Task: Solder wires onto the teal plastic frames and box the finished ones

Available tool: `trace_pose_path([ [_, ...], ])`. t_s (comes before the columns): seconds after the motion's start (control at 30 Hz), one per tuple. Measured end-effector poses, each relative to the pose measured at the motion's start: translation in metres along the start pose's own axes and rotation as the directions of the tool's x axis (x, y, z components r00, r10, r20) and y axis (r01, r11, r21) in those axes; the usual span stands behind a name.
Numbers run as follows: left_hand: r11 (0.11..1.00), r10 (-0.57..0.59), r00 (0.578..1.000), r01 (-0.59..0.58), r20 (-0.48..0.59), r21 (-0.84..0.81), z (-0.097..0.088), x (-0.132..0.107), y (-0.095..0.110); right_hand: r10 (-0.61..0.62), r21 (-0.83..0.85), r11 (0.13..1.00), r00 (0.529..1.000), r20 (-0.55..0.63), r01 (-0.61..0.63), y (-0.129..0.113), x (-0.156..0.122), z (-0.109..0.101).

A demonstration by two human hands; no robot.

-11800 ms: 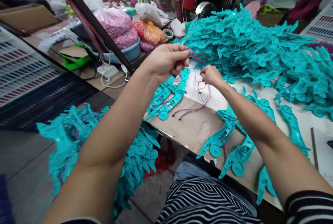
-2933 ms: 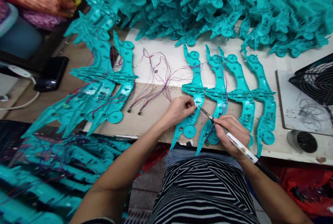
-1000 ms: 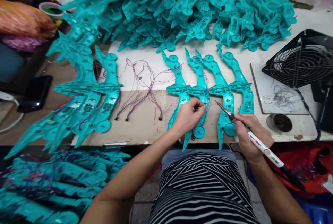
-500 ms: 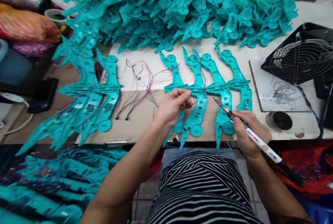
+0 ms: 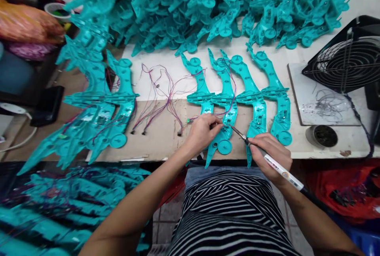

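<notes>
Several long teal plastic shells (image 5: 228, 101) lie side by side at the bench's near edge. My left hand (image 5: 203, 133) is pinched shut on thin coloured wires (image 5: 204, 116) at the lower part of the second shell. My right hand (image 5: 271, 155) grips a white soldering iron (image 5: 277, 165) like a pen. Its metal tip (image 5: 234, 130) touches the shell right beside my left fingertips.
A big heap of teal shells (image 5: 208, 2) fills the back of the bench. Wired shells (image 5: 97, 117) are stacked at left, with loose wires (image 5: 160, 97) between. A black fan (image 5: 347, 64), a white plate with solder scraps (image 5: 323, 103) and a small round pot (image 5: 325, 136) stand at right. More shells (image 5: 59, 208) lie below left.
My right hand has brought the soldering iron tip left and down onto the second shell. My left hand has lowered from a raised pinch to the shell, wires still between its fingers.
</notes>
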State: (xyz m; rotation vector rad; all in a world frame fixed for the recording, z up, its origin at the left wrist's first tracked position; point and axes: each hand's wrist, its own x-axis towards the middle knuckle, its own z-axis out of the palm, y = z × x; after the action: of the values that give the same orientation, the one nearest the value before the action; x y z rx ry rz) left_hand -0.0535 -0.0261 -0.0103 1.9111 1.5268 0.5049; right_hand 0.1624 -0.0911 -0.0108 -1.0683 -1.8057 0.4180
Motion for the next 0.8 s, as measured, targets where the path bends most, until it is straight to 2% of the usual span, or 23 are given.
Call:
trace_pose_path([
  [0.4, 0.995, 0.059, 0.998, -0.059, -0.002, 0.086, 0.0055, -0.0024, 0.0, -0.061, -0.003, 0.998, 0.996, 0.058, 0.061, 0.0041, -0.0017, 0.0062],
  [0.63, 0.99, 0.082, 0.996, -0.079, -0.029, 0.113, 0.0076, -0.0032, -0.0023, -0.121, -0.033, 0.992, 0.991, 0.062, 0.123, 0.0068, -0.0041, 0.0066],
  [0.8, 0.993, 0.072, 0.997, -0.071, -0.01, 0.098, 0.0072, -0.0027, -0.0018, -0.139, -0.066, 0.988, 0.989, 0.055, 0.143, 0.008, -0.0052, 0.0058],
])
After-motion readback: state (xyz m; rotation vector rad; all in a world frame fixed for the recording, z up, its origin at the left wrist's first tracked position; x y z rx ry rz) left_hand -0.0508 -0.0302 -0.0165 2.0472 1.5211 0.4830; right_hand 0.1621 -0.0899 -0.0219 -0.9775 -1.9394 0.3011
